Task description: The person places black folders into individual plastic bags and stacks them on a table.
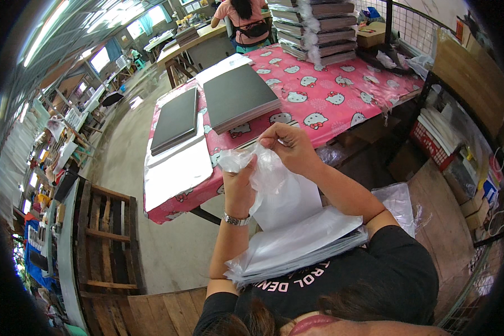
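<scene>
Both of my hands are raised in front of me at the near edge of the table. My left hand, with a metal watch on its wrist, is closed around the bunched part of a clear plastic bag. Fingertips of my right hand pinch the same bag's upper edge. Below them hangs a smooth white sheet-like piece; whether it belongs to the bag I cannot tell. Across my lap lies a pile of flat clear plastic bags. Just beyond my hands is a stack of dark flat boards.
A pink patterned cloth covers the table. A second dark stack and white sheets lie at its left. Plastic-wrapped stacks rise at the back. A person is beyond. Wooden pallet left; shelf with red basket right.
</scene>
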Available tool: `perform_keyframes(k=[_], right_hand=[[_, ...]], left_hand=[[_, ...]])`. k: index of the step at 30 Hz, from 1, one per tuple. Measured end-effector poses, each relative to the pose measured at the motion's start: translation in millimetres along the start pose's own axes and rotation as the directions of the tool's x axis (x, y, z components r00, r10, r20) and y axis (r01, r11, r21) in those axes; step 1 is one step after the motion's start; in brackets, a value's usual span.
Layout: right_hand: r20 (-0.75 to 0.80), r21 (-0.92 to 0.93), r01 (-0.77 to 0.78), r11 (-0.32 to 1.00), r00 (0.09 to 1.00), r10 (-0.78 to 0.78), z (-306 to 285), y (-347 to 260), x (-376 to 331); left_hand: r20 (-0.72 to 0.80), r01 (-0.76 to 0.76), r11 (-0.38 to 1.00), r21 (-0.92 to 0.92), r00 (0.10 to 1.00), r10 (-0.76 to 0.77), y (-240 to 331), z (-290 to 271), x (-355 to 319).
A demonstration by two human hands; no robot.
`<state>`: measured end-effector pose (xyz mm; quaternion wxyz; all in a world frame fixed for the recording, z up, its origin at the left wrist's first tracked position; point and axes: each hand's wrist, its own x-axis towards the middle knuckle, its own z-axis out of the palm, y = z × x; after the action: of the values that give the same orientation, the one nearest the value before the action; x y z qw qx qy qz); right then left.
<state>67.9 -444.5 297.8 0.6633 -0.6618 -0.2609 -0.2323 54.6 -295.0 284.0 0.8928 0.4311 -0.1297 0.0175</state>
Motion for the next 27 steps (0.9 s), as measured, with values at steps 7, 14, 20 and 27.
perform_keyframes(k=[7,14,20,27], right_hand=[[-0.020,-0.110,0.002,0.994,1.000,-0.005,-8,12,2],[0.738,0.061,-0.546,0.835,0.589,0.331,-22,22,-47],[0.391,0.712,-0.540,0.449,0.836,0.386,-49,14,-41],[0.701,0.272,-0.534,0.800,0.679,0.216,-59,7,-55]], left_hand=[[0.001,0.050,0.961,0.271,0.999,-0.052,-1,-14,-3],[0.079,0.123,0.989,0.086,0.988,-0.129,17,-60,-21],[0.122,0.388,0.833,0.395,0.876,-0.466,18,-103,-78],[0.241,0.513,0.851,0.108,0.817,-0.523,45,-125,-88]])
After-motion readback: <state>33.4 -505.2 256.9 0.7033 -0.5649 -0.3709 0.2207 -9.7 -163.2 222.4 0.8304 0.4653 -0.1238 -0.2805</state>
